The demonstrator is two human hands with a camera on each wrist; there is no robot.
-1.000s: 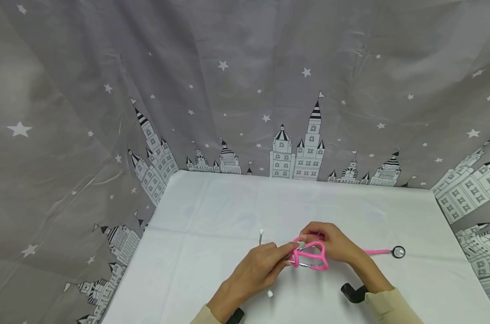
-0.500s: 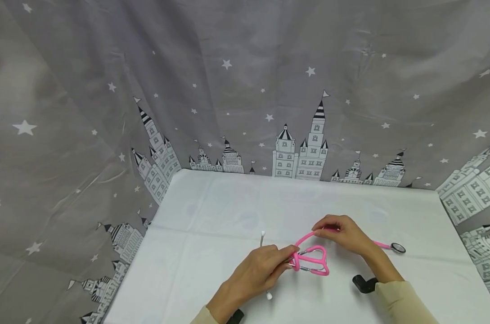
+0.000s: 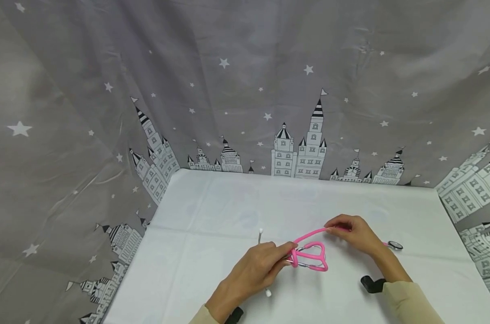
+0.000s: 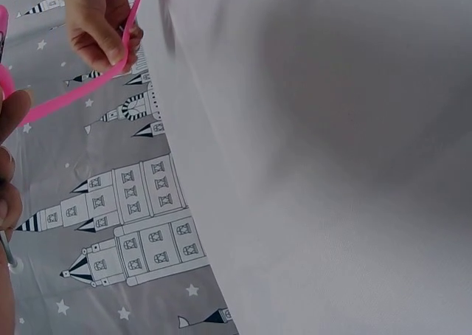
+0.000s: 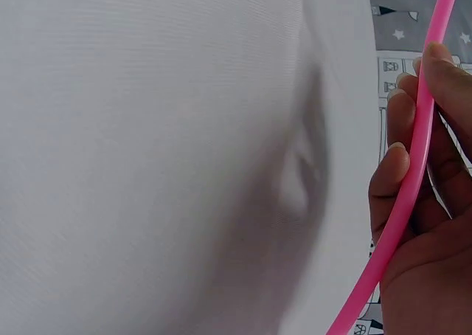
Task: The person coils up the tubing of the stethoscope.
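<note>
A pink stethoscope is held between both hands above the white table. My left hand pinches it near the metal ear tubes, where the tubing is looped round them. White ear tips stick out on either side of that hand. My right hand pinches the single pink tube farther along, and the right wrist view shows the tube running across the palm between thumb and fingers. Beyond the right wrist, the round chest piece hangs at the tube's end.
A white cloth covers the table. Behind and beside it hangs a grey curtain printed with castles and stars. Black wrist-camera parts sit by the right forearm and beneath the left one.
My right hand has slid along the tube, away from the left hand to the right, and the stretch of tube between them is longer. The left hand keeps its hold almost unmoved.
</note>
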